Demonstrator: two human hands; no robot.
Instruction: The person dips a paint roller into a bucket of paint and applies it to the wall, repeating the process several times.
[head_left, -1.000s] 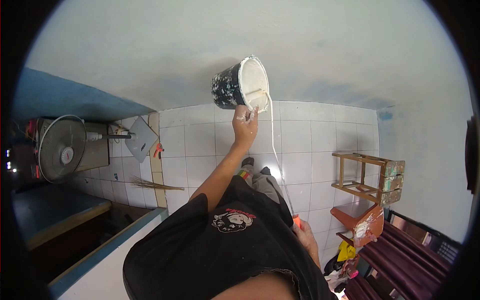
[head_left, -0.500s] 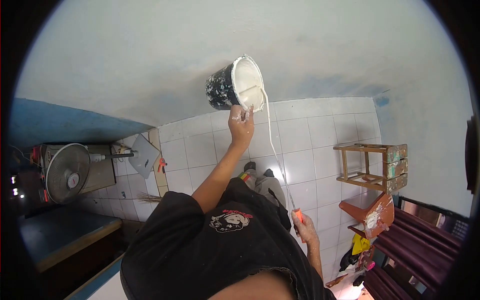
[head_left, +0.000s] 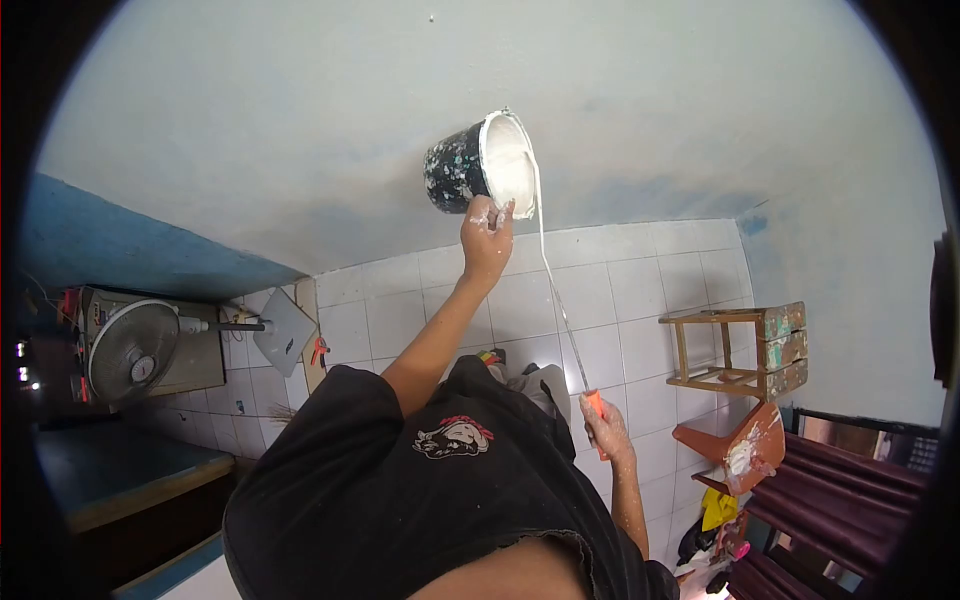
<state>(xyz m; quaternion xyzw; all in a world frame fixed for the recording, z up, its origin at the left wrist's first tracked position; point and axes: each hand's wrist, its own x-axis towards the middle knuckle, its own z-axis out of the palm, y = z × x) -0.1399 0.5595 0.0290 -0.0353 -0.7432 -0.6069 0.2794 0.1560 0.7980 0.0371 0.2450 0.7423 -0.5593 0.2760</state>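
Note:
A black bucket (head_left: 455, 168) spattered with white and green paint hangs tilted in front of the wall, its mouth turned to the right. My left hand (head_left: 488, 238) grips it by the near rim, white paint smeared over the fingers. Inside lies white paint (head_left: 513, 180). In my right hand (head_left: 610, 430), also specked with paint, is the orange handle of a paint roller (head_left: 565, 325). The roller's long bent rod, coated white at its upper part, runs up to the bucket's mouth. The roller head is in the bucket and hard to make out against the paint.
Ahead is a wall (head_left: 330, 110) in patchy white over blue. A standing fan (head_left: 135, 352) is at left, near a dark table (head_left: 140, 465). To the right are a wooden stool (head_left: 740, 345) and an orange paint-stained chair (head_left: 740, 450). White tiles (head_left: 525, 312) cover the floor.
The bucket and my left hand have shifted slightly right in view. The roller head, visible across the bucket's mouth before, now blends into the paint. My right hand has moved slightly up.

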